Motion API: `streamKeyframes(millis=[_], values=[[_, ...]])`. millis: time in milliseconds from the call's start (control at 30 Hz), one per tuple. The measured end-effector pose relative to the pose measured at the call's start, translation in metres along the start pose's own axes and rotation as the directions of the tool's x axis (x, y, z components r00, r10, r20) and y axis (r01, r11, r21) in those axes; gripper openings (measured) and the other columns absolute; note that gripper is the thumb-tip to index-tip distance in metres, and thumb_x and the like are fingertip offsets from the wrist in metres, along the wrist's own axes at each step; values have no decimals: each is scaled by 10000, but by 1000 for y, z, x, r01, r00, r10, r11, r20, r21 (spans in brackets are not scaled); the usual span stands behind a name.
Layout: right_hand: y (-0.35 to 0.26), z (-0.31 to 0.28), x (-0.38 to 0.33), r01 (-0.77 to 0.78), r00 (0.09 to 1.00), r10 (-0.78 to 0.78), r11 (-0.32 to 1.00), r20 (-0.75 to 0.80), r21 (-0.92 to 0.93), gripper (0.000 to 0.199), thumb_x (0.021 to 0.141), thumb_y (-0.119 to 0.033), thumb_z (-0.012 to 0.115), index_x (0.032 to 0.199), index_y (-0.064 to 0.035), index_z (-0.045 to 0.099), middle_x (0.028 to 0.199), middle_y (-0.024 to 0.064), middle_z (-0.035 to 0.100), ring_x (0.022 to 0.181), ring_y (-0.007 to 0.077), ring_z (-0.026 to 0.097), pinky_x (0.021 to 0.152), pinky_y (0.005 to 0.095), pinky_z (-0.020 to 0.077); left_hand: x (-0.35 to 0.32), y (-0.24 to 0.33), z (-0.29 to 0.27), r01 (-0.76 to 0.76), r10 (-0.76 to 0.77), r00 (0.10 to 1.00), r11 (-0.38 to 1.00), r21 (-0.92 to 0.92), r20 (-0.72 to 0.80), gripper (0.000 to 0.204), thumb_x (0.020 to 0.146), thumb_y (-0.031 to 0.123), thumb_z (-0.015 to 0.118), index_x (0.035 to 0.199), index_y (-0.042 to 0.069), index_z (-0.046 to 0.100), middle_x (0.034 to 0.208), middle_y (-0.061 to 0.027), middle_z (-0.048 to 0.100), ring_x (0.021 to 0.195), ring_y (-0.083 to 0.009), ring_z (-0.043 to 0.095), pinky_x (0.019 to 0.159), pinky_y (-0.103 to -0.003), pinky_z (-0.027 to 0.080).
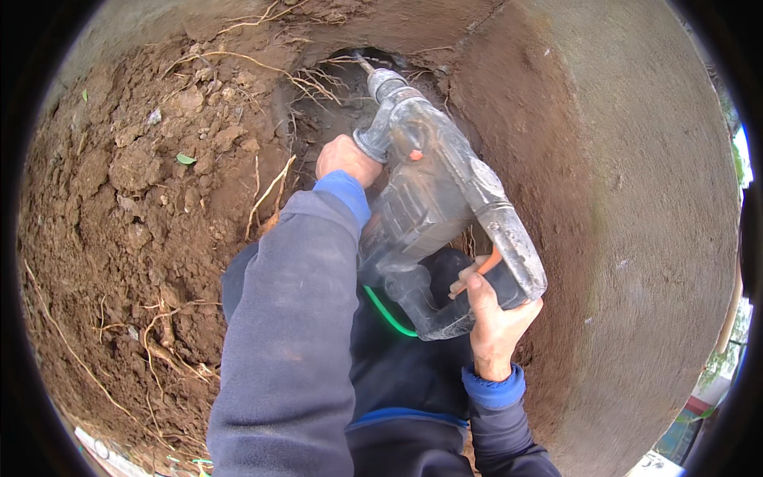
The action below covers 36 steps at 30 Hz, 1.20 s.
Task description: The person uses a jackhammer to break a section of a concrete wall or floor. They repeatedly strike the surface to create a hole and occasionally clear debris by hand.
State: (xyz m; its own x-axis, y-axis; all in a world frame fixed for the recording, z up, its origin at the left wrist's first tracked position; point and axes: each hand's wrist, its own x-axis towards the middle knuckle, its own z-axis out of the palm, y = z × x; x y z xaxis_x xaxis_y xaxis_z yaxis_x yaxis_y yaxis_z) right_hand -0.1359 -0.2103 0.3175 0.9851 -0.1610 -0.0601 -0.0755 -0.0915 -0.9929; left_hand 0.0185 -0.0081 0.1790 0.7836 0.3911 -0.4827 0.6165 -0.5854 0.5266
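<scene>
A dusty grey demolition hammer lies slantwise across the middle, its chisel bit pointing up and away into a dark hole in the earth. My left hand is closed by the collar, around the side handle, whose grip is mostly hidden behind the fist. At the back end my right hand wraps the rear handle, with the fingers near the orange trigger. A bright green cord curves below the tool's body, in front of my dark clothing. The bit's tip is hard to make out.
Loose brown soil with clods and thin roots banks up on the left. Close on the right rises a smooth, curving cement-like wall. More roots hang about the hole's mouth. A green leaf lies on the soil.
</scene>
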Motion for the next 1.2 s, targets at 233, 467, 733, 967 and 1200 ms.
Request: streamKeyframes(millis=[233,467,733,967,1200], values=[[1,-8,0,39,998,-36,997,-49,64,404,844,-113,782,1144,83,596,828,132,665,640,200,658,580,335,556,-17,14,-11,-96,97,995,995,31,-26,404,748,350,780,999,33,782,1064,-216,738,1062,-361,702,922,-406,557],[10,-38,48,-63,998,61,980,18,190,443,824,-142,747,1178,59,573,833,142,656,645,227,662,558,358,568,-15,27,-2,-45,51,996,996,83,-68,362,721,301,757,983,52,784,1037,-202,745,1022,-347,713,911,-399,558],[-1,-53,95,-383,924,328,820,198,426,217,904,-102,678,1068,-24,559,806,104,585,617,220,595,548,380,533,-10,45,1,-85,103,978,991,104,-183,361,699,303,728,878,-10,753,907,-272,717,925,-420,707,844,-442,557],[1,-43,108,-344,937,281,841,206,416,138,862,-71,639,962,9,588,725,108,589,594,219,603,551,364,518,9,45,-4,-93,119,976,985,145,-183,361,703,317,725,881,5,765,936,-248,725,950,-406,707,850,-436,557],[10,-32,103,-272,959,212,867,186,418,73,868,-13,619,925,29,603,727,115,614,585,215,620,533,354,525,24,40,-8,-29,54,991,981,190,-126,485,724,410,765,978,-4,760,1036,-262,720,1032,-416,691,881,-444,549]])
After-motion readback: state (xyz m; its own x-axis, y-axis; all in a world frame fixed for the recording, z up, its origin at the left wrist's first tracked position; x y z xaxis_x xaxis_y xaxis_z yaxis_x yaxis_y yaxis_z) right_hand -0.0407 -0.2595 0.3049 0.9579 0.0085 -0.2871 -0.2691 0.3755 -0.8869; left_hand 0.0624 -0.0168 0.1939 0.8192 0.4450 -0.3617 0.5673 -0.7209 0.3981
